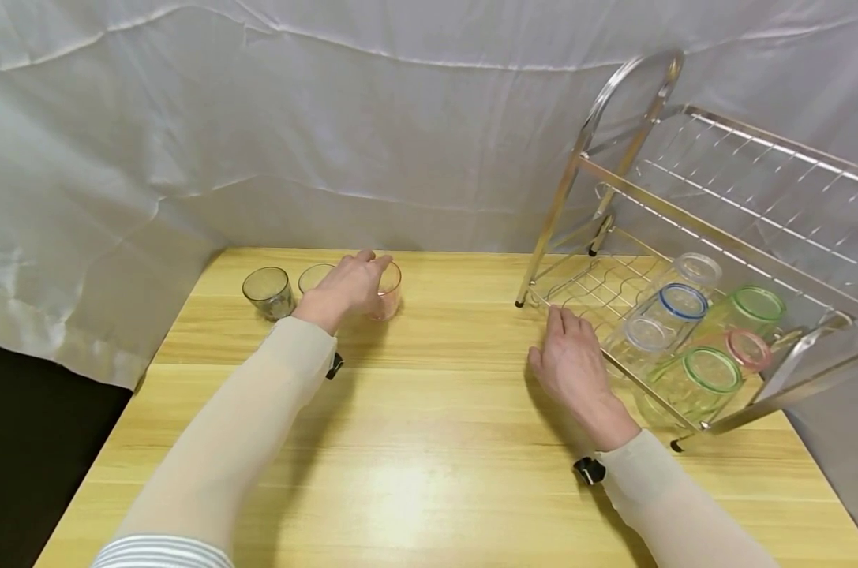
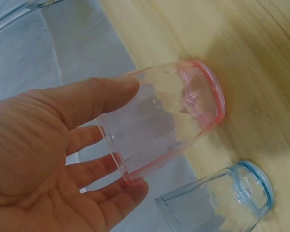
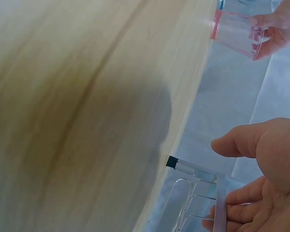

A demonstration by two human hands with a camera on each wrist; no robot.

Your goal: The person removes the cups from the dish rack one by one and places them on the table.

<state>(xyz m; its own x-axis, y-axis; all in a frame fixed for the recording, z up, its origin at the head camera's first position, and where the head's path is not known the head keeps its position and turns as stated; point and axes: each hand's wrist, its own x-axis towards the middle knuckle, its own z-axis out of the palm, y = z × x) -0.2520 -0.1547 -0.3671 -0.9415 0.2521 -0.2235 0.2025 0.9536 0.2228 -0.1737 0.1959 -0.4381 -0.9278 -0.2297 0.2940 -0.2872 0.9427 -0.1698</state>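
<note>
Pink glass [image 1: 389, 304] is standing upright at the back left of the table [image 1: 436, 426] in the head view, with my left hand [image 1: 350, 285] partly covering it. Just beside it a pale glass [image 1: 310, 279] is showing past my hand, and a dark grey glass [image 1: 268, 293] is sitting further left. My right hand [image 1: 571, 359] is resting at the near rail [image 1: 649, 389] of the wire rack [image 1: 552, 225], where other glasses [image 1: 684, 304] are crowding together.

On the left wrist view, my thumb and slightly spread fingers are pinching the pink glass from opposite sides, near its mouth. Its thick base is facing the tabletop; I can't tell whether they are touching. With my grip so high on a smooth wall, I'm judging that the heavy base could swing or slip, and a sideways tilt could knock the pale glass close by.

From the right wrist, my thumb is standing apart while my fingers are lying loosely behind the rail, pinching nothing that I can see. Leaning on that rail could be enough to shift the rack and rattle its glasses.
</note>
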